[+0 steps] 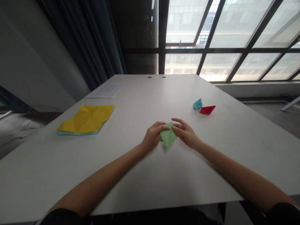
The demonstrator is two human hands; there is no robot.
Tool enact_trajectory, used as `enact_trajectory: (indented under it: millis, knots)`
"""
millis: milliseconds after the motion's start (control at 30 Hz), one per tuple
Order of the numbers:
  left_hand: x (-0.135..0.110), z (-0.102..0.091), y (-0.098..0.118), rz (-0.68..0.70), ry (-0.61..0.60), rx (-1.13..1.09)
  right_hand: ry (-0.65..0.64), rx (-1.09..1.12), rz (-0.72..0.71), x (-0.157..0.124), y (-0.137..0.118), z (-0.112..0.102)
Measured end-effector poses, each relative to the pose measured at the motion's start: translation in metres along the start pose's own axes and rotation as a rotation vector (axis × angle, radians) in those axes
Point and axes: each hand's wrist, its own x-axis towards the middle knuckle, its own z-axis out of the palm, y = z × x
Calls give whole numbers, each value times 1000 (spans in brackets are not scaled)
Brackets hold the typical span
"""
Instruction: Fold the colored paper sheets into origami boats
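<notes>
A folded piece of green paper (168, 137) is held just above the white table (150, 181), between both hands. My left hand (153, 135) grips its left side with curled fingers. My right hand (186, 132) pinches its right upper edge, with the other fingers loosely bent. Both forearms reach in from the near edge of the table.
A creased yellow sheet (87, 118) lies on a light blue sheet at the left. A printed white page (105, 90) lies further back. A small blue paper boat (197, 104) and a red paper boat (207, 109) stand at the right. Large windows are behind the table.
</notes>
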Motion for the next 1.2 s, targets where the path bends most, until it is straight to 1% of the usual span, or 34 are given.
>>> enact_trajectory:
  millis: [100,167,300,433,500,567,633,767,867,967,1100,1200]
  knots:
    - [0,1,1,8,-53,-26,69,-59,-44,4,6,-5]
    - [0,1,1,-33,-78,-87,111,-84,-77,6,7,-8]
    - [1,1,4,-189,-140,-256,189,-89,-96,7,6,-9]
    - [1,8,7,-370,-113,-402,246,-60,-83,6,3,-6]
    - [0,11,6,-417,-109,-436,255,-37,-59,5,1,-3]
    - [-1,13,4,-424,-117,-409,233,-22,-40,4,0,-2]
    - [-1,13,2,-412,-134,-332,203,-50,-37,3,-2,-2]
    - [1,8,0,-393,-172,-182,197,-244,-90,2,-4,-6]
    - [2,6,1,-384,-166,-154,212,-401,-130,3,-4,-8]
    - [3,6,2,-400,-148,-220,259,-447,-127,5,-4,-9]
    - [6,6,0,-513,-96,-406,322,-352,-133,9,-4,-14]
    - [8,6,-2,-559,-54,-449,330,-281,-130,12,-3,-18]
